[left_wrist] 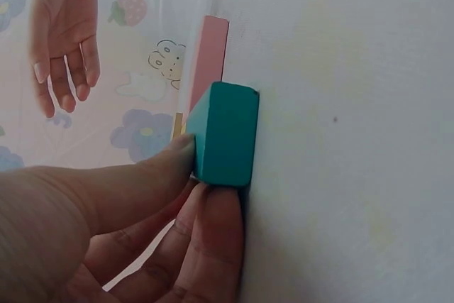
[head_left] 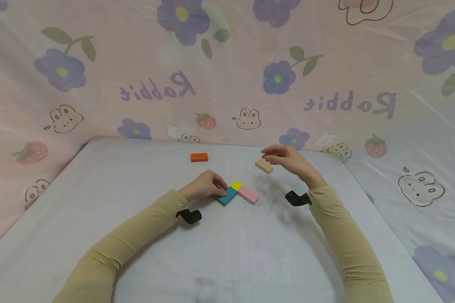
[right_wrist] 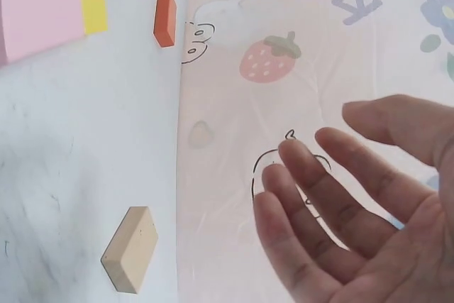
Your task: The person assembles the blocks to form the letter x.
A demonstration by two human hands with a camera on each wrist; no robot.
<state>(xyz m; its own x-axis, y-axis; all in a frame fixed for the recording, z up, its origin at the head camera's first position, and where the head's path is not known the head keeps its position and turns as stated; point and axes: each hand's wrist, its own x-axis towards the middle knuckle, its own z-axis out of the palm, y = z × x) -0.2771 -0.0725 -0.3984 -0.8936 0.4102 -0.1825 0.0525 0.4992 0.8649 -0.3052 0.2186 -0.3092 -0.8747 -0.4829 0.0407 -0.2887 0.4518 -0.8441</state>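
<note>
A teal block (head_left: pixel 226 198) lies flat on the white table, and my left hand (head_left: pixel 206 185) pinches it between thumb and fingers. In the left wrist view, the thumb presses one side of the teal block (left_wrist: pixel 230 133) and the fingertips touch its end. A yellow block (head_left: pixel 236 185) meets the teal block's far end. Beside that runs a pink block (head_left: pixel 247 195), angled away to the right. My right hand (head_left: pixel 288 159) hovers near a plain wooden block (head_left: pixel 264 165), fingers relaxed and holding nothing; the right wrist view shows this wooden block (right_wrist: pixel 131 250) apart from the fingers.
An orange block (head_left: pixel 199 157) lies toward the back of the table (head_left: pixel 227 252). Behind the table hangs a printed cloth (head_left: pixel 227 63) with flowers, rabbits and strawberries. Black wrist cameras (head_left: pixel 297 198) stick out from both sleeves.
</note>
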